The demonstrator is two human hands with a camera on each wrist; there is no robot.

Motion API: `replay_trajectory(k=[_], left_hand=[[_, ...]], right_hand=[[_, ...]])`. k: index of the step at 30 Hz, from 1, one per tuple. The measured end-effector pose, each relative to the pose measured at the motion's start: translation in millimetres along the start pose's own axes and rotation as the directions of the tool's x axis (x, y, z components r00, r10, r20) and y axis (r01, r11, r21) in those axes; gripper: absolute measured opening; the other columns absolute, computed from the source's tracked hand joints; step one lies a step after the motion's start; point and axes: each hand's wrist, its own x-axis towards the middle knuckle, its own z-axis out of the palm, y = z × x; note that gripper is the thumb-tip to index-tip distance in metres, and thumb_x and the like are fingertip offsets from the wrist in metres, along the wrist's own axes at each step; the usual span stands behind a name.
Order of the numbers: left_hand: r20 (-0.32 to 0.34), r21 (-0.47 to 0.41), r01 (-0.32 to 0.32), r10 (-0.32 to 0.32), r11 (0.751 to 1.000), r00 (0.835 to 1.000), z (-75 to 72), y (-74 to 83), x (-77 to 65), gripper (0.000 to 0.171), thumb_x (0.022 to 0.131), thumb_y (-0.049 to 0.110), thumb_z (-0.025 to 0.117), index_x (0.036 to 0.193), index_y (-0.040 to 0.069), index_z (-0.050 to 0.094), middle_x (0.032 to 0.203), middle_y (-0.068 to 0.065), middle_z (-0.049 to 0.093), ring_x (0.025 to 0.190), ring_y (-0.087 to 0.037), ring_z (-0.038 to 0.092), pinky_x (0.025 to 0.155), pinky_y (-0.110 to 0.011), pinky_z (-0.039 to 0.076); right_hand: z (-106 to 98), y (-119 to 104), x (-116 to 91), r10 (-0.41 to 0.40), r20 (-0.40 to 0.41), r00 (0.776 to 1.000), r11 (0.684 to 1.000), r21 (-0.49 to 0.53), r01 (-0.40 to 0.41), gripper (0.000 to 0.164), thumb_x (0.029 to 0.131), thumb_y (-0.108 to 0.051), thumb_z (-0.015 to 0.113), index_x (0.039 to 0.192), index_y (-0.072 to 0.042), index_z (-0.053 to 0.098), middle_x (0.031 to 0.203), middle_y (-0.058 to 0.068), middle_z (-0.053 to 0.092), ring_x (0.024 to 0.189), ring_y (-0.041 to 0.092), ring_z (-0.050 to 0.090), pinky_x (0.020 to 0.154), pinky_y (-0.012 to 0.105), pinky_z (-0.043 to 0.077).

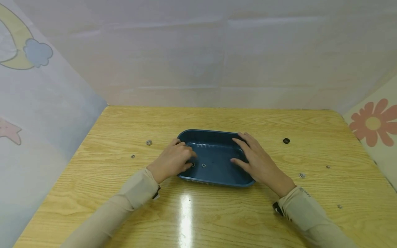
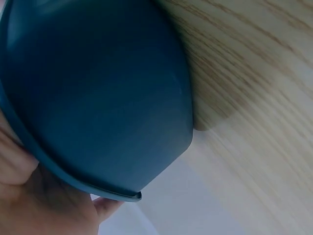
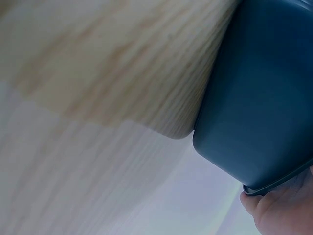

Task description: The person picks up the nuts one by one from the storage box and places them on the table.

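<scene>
A dark blue plastic tray [image 1: 217, 182] sits on the wooden table. My left hand [image 1: 173, 159] lies over its left rim, fingers bent loosely down inside, thumb and index finger apart. By the thumb tip is a small nut [image 1: 193, 165], partly hidden; a silver nut [image 1: 203, 165] lies on the tray floor just right of it. Across the right rim reaches my right hand [image 1: 258, 160], its fingers spread inside with nothing between them. Both wrist views show the tray's outer wall [image 2: 107, 107] close up, with part of a hand at the rim.
On the table's left lie a silver nut [image 1: 149, 142] and a smaller one [image 1: 133, 156]. To the right are a black nut [image 1: 286, 140], a silver nut [image 1: 302, 175] and two tiny metal pieces [image 1: 328, 166]. A pale cloth wall [image 1: 217, 69] stands behind the table.
</scene>
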Motion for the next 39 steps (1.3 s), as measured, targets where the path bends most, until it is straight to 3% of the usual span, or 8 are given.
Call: replay_trajectory(k=[17, 30, 39], left_hand=[[0.074, -0.025, 0.003, -0.001, 1.000, 0.997, 0.3, 3.5, 5.0, 0.012, 0.074, 0.032, 0.075, 0.083, 0.024, 0.073, 0.082, 0.009, 0.070, 0.071, -0.009, 0.059, 0.079, -0.032, 0.036], [0.055, -0.023, -0.005, 0.006, 1.000, 0.998, 5.9, 2.4, 8.4, 0.011, 0.074, 0.034, 0.074, 0.082, 0.026, 0.073, 0.080, 0.009, 0.070, 0.070, -0.009, 0.060, 0.078, -0.033, 0.039], [0.048, -0.031, 0.005, -0.004, 0.999, 0.999, 2.5, 2.1, 8.4, 0.009, 0.077, 0.027, 0.071, 0.086, 0.024, 0.071, 0.079, 0.008, 0.069, 0.074, -0.013, 0.056, 0.080, -0.034, 0.042]], right_hand=[[-0.3, -0.1, -1.3, -0.005, 0.006, 1.000, 1.000, 0.001, 0.005, 0.071, 0.083, -0.037, 0.064, 0.141, -0.011, 0.034, 0.150, 0.013, 0.023, 0.139, 0.035, 0.018, 0.108, 0.054, 0.027], [-2.0, -1.0, -1.5, 0.006, 0.006, 1.000, 1.000, -0.006, -0.006, 0.071, 0.083, -0.038, 0.065, 0.141, -0.011, 0.035, 0.150, 0.012, 0.023, 0.139, 0.035, 0.017, 0.108, 0.053, 0.027], [-0.6, -0.2, -2.0, -0.010, -0.010, 1.000, 1.000, -0.004, 0.010, 0.070, 0.082, -0.036, 0.066, 0.140, -0.010, 0.036, 0.150, 0.013, 0.024, 0.139, 0.035, 0.019, 0.108, 0.053, 0.028]])
